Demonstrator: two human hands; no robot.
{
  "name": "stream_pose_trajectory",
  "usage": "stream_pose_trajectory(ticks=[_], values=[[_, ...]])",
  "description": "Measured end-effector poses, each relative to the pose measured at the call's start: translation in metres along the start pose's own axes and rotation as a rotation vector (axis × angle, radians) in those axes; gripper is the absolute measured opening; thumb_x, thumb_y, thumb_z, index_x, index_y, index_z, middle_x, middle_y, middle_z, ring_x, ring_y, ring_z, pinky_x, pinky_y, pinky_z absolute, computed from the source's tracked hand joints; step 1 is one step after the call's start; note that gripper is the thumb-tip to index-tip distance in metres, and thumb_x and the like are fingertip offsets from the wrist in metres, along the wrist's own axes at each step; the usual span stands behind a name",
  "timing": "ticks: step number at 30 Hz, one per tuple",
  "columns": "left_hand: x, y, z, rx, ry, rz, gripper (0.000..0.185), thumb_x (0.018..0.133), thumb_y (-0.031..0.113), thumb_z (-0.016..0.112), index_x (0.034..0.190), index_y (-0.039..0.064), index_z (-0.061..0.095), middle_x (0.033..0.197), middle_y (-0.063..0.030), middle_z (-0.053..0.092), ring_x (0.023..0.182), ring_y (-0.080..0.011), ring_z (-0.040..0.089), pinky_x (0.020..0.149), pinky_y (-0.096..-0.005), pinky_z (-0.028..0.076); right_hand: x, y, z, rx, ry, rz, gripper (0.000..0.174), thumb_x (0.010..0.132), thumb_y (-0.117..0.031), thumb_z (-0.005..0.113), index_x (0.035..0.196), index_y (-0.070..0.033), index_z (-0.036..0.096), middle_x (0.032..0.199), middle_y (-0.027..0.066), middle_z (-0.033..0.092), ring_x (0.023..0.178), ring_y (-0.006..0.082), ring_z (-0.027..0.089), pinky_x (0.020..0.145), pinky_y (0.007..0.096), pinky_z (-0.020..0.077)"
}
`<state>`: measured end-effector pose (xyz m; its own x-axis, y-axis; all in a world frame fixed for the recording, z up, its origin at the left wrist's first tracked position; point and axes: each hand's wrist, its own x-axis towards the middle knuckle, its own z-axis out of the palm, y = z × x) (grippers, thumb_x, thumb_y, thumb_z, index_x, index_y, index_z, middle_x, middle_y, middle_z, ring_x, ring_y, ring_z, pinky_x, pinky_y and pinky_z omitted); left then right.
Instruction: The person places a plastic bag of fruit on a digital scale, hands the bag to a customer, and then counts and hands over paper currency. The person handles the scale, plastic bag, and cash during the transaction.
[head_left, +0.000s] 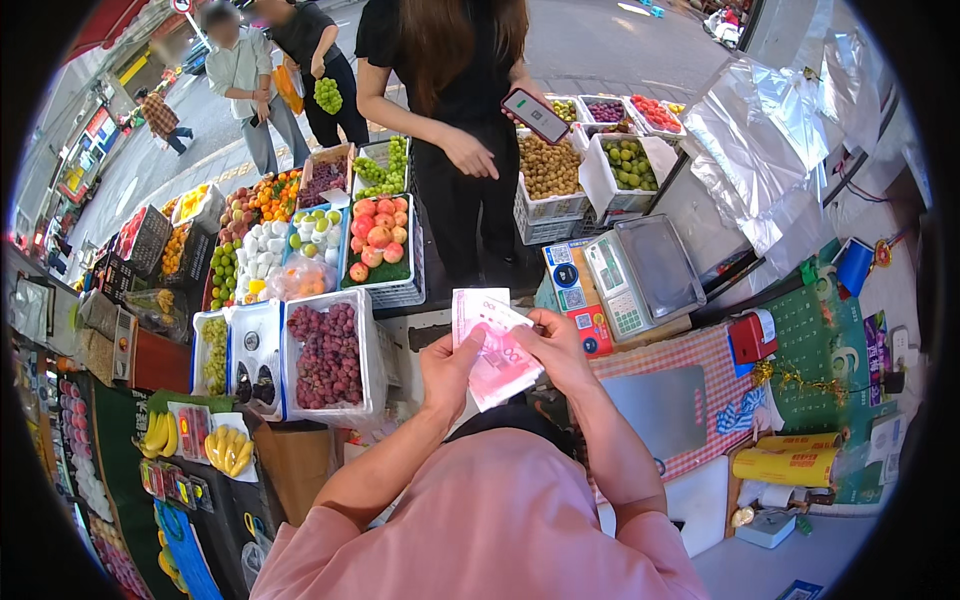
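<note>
Pink 100-yuan banknotes (495, 352) overlap in a loose stack in front of my body, held between both hands. My left hand (448, 369) grips their left edge, thumb on top. At their upper right, my right hand (559, 346) pinches them between thumb and fingers. A white paper edge or pale note shows behind the top of the stack. Just right of the hands are a digital weighing scale (626, 289) and boards with printed codes (574, 289). A white foam box of red grapes (326, 356) stands to the left.
Across the stall stands a person in black (457, 97) holding a phone (535, 115); two more people stand at the upper left. Crates of pomegranates (380, 236), longans (551, 166) and green fruit (632, 163) flank the person. A checked cloth (720, 367) covers the right counter.
</note>
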<state>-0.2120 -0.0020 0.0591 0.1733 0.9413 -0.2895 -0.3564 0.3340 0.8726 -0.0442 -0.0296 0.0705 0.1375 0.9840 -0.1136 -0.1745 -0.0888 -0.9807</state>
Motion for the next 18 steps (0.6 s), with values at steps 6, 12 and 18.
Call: stream_pose_trajectory(ticks=[6, 12, 18], values=[[0.008, -0.01, 0.008, -0.201, 0.062, 0.025, 0.02, 0.092, 0.015, 0.064, 0.092, -0.004, 0.07, 0.085, -0.0054, 0.069, 0.07, -0.0073, 0.06, 0.061, -0.0225, 0.048, 0.009, 0.003, -0.017, -0.072, -0.023, -0.126, 0.027, 0.091, -0.013, 0.065, 0.067, 0.0, 0.06, 0.068, -0.0025, 0.049, 0.06, 0.004, 0.039, 0.053, 0.0234, 0.0293], [0.009, -0.023, 0.032, -0.123, 0.029, 0.026, 0.018, 0.092, 0.013, 0.064, 0.092, -0.004, 0.069, 0.084, -0.0042, 0.068, 0.07, -0.0073, 0.059, 0.062, -0.0225, 0.047, 0.008, 0.0, -0.043, 0.125, -0.038, 0.066, 0.028, 0.091, -0.019, 0.065, 0.07, -0.002, 0.06, 0.063, -0.0039, 0.047, 0.057, 0.0024, 0.039, 0.051, 0.0221, 0.0282], [0.012, -0.032, 0.039, -0.139, 0.006, 0.003, 0.018, 0.093, 0.014, 0.064, 0.092, -0.003, 0.07, 0.081, -0.0031, 0.067, 0.067, -0.0064, 0.057, 0.06, -0.0218, 0.046, 0.008, -0.001, -0.056, -0.085, -0.01, -0.135, 0.021, 0.089, -0.009, 0.067, 0.073, 0.003, 0.062, 0.07, -0.0014, 0.049, 0.067, 0.006, 0.044, 0.061, 0.0228, 0.034]])
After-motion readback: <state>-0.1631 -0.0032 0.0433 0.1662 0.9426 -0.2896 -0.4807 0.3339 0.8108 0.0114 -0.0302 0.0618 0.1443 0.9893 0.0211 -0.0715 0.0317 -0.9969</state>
